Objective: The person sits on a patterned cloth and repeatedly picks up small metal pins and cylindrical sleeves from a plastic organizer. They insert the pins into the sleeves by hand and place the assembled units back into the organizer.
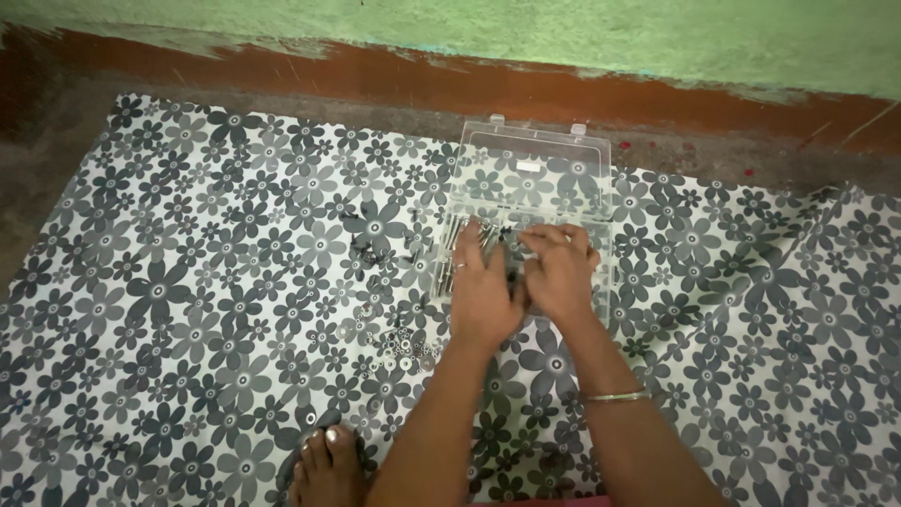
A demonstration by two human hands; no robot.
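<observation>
A clear plastic organiser box (pixel 531 178) lies open on a black-and-white flowered cloth, its lid tipped back toward the wall. My left hand (pixel 483 291) rests palm down over the box's compartments, fingers on long silver bolts (pixel 458 246). My right hand (pixel 560 268) is beside it, fingers curled over the middle of the box, touching the left hand. Whether either hand grips a small part is hidden by the fingers.
Small black screws (pixel 368 250) and silver washers (pixel 402 352) lie scattered on the cloth (pixel 188 310) left of the box. My bare foot (pixel 328 465) shows at the bottom edge. A brown floor strip and green wall (pixel 657 38) run along the far side.
</observation>
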